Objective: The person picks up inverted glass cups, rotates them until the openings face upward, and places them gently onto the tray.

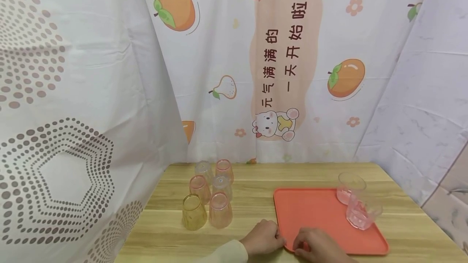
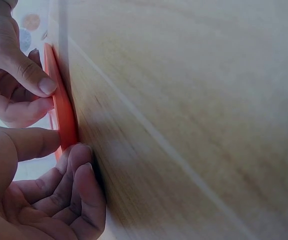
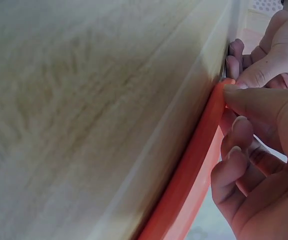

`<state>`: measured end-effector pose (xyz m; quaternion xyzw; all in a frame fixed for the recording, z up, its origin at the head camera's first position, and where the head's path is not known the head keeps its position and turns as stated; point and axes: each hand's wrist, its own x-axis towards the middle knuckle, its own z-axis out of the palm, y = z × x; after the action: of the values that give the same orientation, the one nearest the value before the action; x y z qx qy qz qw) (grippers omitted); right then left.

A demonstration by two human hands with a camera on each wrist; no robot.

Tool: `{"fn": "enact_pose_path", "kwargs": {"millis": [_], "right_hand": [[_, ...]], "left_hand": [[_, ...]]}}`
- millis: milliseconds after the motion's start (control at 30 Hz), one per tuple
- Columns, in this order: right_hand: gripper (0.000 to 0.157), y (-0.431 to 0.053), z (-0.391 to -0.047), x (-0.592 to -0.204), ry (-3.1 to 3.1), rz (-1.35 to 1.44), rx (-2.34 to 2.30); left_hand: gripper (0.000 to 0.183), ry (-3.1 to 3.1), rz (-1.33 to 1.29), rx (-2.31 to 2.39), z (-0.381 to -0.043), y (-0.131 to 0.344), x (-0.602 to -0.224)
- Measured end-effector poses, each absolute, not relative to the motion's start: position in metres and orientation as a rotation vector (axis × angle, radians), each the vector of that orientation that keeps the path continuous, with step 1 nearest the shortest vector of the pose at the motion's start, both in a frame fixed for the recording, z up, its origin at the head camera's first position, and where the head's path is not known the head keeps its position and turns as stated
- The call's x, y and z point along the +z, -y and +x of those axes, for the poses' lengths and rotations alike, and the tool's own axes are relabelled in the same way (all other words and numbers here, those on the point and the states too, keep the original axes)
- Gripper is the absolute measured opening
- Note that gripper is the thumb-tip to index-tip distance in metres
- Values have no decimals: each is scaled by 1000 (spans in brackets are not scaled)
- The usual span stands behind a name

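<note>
A red-orange tray lies on the table, its near left corner between both hands. My left hand pinches that corner; in the left wrist view its thumb is on the tray rim with curled fingers against the table side. Just right of it, my right hand pinches the front rim. Its thumb presses on the edge in the right wrist view, the other fingers bent below. Two clear pinkish glasses stand mouth up at the tray's right side: one nearer, one farther back.
Several tumblers stand mouth down at the left of the wooden table, among them a yellow one and a pink one in front. Printed curtains hang behind and at both sides of the table.
</note>
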<state>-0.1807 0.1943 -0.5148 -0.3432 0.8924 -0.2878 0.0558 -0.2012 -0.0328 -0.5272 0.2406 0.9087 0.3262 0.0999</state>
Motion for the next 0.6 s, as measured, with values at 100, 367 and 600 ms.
{"fn": "enact_pose_path", "kwargs": {"millis": [100, 367, 600], "right_hand": [[5, -192, -179, -515, -2724, -1068, -865], [5, -187, -178, -517, -2750, -1093, -868], [8, -184, -177, -516, -2772, -1079, -839]], "left_hand": [[57, -2693, 714, 953, -201, 32, -527], [56, -2704, 730, 929, -202, 33, -528], [47, -2698, 767, 912, -202, 38, -525]]}}
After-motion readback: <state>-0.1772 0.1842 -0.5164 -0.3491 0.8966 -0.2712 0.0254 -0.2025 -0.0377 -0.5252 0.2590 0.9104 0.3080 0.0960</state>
